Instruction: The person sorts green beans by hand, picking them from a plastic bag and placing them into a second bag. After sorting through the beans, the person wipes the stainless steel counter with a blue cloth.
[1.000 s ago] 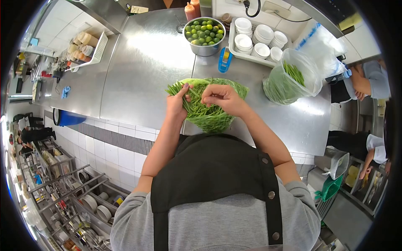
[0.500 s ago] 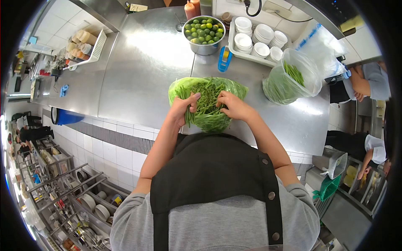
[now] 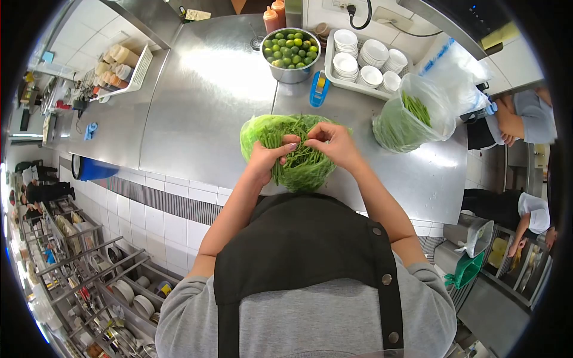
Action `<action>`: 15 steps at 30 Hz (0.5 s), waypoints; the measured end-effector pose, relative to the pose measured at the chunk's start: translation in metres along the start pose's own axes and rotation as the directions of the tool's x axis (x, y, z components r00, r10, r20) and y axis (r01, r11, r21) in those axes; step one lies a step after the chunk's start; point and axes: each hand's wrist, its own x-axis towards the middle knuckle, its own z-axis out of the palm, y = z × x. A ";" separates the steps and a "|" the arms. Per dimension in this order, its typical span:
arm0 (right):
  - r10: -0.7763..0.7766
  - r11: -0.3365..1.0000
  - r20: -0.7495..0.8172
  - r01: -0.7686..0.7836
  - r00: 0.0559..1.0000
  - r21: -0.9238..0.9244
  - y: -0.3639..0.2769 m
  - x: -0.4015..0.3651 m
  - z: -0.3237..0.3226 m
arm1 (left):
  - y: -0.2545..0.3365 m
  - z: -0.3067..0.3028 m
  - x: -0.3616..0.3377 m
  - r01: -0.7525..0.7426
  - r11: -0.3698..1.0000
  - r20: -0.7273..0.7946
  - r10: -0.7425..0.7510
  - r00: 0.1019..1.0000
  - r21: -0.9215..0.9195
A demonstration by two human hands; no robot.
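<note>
My left hand is closed round a bundle of thin green stalks, its thumb laid across them. Thumb and fingers of my right hand are pinched beside the left fingertips, apparently on a thin stalk that barely shows. Both hands are over a green-tinted plastic bag, which lies open on the steel counter with a heap of loose green stalks in it. To the right stands a clear plastic bag with more green stalks inside.
Behind the bag are a steel pot of limes, a blue tape dispenser and a white tray of stacked small bowls. Two orange squeeze bottles stand at the back. Other people are at the right, one with folded arms.
My right hand has come up and left from the heap to the left hand's fingertips, its fingers now pinched. My left hand still holds the bundle, slightly further right.
</note>
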 end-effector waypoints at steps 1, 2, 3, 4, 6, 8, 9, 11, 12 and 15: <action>0.044 0.993 0.020 -0.045 0.999 0.108 -0.001 -0.001 0.006 | 0.000 0.001 0.000 -0.026 1.000 0.008 0.026 1.000 -0.003; 0.023 0.993 0.026 -0.026 0.999 0.111 -0.002 -0.002 0.012 | 0.000 0.002 0.000 -0.051 0.999 0.015 0.051 0.999 -0.007; 0.003 0.993 0.032 -0.006 0.999 0.114 -0.003 -0.004 0.017 | 0.000 0.003 0.000 -0.076 0.997 0.022 0.076 0.997 -0.011; -0.017 0.993 0.038 0.013 0.999 0.117 -0.004 -0.004 0.021 | -0.001 0.003 0.001 -0.088 0.996 0.016 0.089 0.996 -0.031; -0.022 0.987 0.039 0.015 0.999 0.158 -0.001 -0.001 0.025 | -0.005 0.002 0.005 -0.112 0.991 0.004 0.113 0.994 -0.069; -0.036 0.987 -0.004 0.036 0.999 0.156 -0.002 0.002 0.024 | -0.009 -0.002 0.009 -0.144 0.984 0.035 0.149 0.988 -0.102; -0.048 0.990 -0.049 0.054 0.998 0.132 -0.008 0.003 0.022 | -0.007 -0.002 0.009 -0.159 0.980 0.051 0.166 0.985 -0.118; -0.075 0.988 -0.102 0.087 0.992 0.126 -0.019 0.004 0.019 | -0.004 -0.003 0.007 -0.173 0.979 0.061 0.180 0.982 -0.106; -0.089 0.984 -0.108 0.104 0.990 0.144 -0.025 0.004 0.019 | 0.001 -0.001 0.004 -0.180 0.978 0.066 0.188 0.980 -0.102; -0.127 0.975 -0.096 0.142 0.987 0.169 -0.044 0.004 0.018 | 0.017 0.006 -0.005 -0.181 0.975 0.134 0.164 0.977 0.130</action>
